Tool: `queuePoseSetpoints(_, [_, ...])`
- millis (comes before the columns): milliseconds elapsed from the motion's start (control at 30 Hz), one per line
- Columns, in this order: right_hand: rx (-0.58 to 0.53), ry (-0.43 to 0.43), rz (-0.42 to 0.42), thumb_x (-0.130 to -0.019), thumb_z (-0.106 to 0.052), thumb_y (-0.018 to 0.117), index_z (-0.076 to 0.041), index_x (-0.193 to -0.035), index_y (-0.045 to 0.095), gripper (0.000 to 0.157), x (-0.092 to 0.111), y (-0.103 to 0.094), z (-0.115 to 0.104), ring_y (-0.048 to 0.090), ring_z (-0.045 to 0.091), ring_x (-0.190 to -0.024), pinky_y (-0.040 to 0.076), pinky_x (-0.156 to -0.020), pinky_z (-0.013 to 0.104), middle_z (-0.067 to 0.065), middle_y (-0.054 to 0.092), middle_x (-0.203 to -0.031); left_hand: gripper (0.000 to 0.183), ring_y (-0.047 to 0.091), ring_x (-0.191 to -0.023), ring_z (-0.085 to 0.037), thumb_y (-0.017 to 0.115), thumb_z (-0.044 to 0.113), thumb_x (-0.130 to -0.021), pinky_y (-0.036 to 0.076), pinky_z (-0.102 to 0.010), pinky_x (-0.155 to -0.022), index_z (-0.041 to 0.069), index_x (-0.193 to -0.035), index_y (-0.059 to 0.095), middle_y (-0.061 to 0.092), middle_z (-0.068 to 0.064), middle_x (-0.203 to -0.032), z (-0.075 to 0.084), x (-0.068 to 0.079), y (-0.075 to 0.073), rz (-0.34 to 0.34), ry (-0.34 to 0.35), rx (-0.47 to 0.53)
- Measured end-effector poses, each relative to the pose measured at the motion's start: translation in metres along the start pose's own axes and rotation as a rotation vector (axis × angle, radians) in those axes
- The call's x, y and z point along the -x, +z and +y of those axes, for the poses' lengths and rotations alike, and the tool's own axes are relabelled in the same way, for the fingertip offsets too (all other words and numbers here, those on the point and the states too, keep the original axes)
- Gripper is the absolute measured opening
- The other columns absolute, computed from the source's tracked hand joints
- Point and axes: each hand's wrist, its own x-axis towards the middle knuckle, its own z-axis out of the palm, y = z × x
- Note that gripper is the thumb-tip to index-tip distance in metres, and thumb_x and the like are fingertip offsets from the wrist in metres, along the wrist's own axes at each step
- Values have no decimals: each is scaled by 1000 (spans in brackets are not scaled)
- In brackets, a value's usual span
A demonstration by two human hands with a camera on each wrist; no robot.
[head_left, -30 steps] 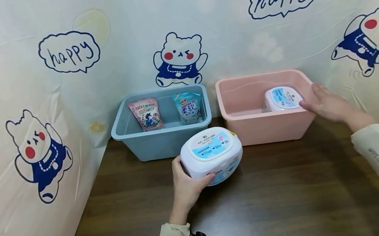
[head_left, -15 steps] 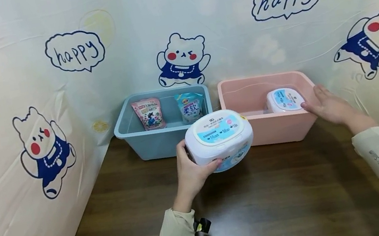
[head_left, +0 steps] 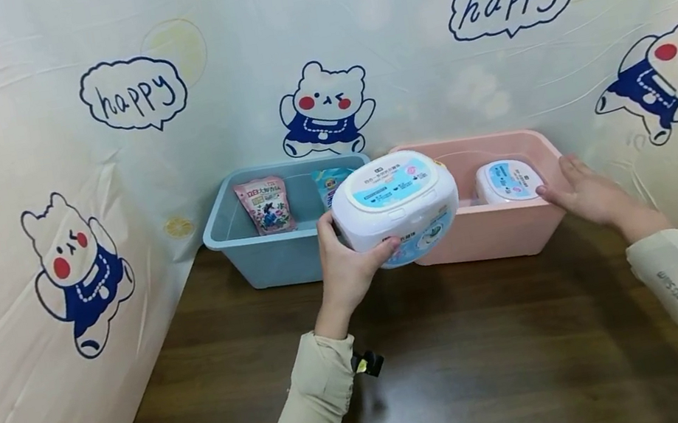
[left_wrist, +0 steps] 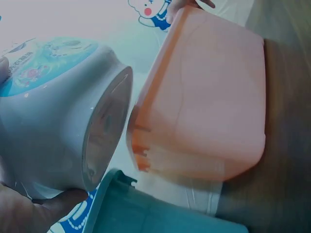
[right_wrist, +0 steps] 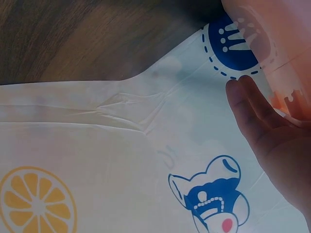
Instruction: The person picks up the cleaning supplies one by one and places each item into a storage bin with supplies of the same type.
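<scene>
In my left hand [head_left: 352, 269] I hold a white plastic tub [head_left: 395, 209] with a blue-and-white label on its lid, slightly tilted. It is in the air in front of the gap between the pink bin [head_left: 484, 236] and the blue bin [head_left: 273, 261], covering part of both. The pink bin has a similar white tub [head_left: 509, 181] inside, toward its right end. My right hand [head_left: 599, 194] touches the pink bin's right front corner. In the right wrist view, the fingers [right_wrist: 248, 111] of that hand lie fairly straight along the bin's outer side.
Inside the blue bin stand a pink pouch [head_left: 265, 205] and a blue pouch [head_left: 329, 183], the latter partly hidden by the held tub. The bins stand at the back of a dark wooden table [head_left: 470, 354], against a printed cloth [head_left: 424, 77].
My left hand has carried the white tub up and away from me, a little to the right, so it now overlaps both bins. My right hand stays at the pink bin's corner.
</scene>
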Motion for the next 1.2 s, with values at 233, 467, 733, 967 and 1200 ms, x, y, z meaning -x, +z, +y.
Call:
queuePoseSetpoints(233, [-13, 13, -1, -88, -71, 35, -11, -146, -20, 100, -1, 0, 0, -16, 46, -134, 1, -96, 71, 17, -26, -149, 95, 42, -111, -14, 81, 56, -64, 45, -38, -88, 24, -135, 27, 38, 7, -128, 2, -16, 20, 17, -24, 6])
queuePoseSetpoints(467, [-18, 2, -7, -89, -70, 34, -11, -145, -21, 98, -1, -2, -4, -16, 47, -134, 1, -97, 71, 16, -28, -148, 102, 42, -110, -13, 77, 67, -59, 44, -40, -89, 24, -136, 25, 37, 6, -127, 7, -26, 43, 81, -57, -101])
queuePoseSetpoints(733, [-31, 0, -3, -89, -69, 35, -11, -145, -22, 99, 0, -1, -3, -16, 46, -134, 2, -98, 69, 16, -28, -149, 110, 47, -100, -13, 63, 84, -52, 49, -40, -78, 23, -136, 27, 42, 5, -119, 17, -35, 65, 134, -191, -357])
queuePoseSetpoints(967, [-34, 10, -5, -88, -71, 34, -11, -145, -21, 100, 0, 1, 0, -15, 46, -134, 2, -98, 70, 18, -27, -149, 108, 44, -103, -15, 71, 74, -58, 48, -40, -83, 19, -138, 23, 38, 0, -123, 20, -45, 84, 144, -222, -348])
queuePoseSetpoints(1200, [-53, 34, -2, -86, -73, 34, -15, -145, -23, 100, 1, 2, -2, -15, 48, -133, 2, -95, 72, 17, -26, -149, 105, 41, -108, -16, 80, 61, -62, 46, -39, -89, 19, -139, 21, 33, -1, -128, 26, -56, 102, 151, -257, -257])
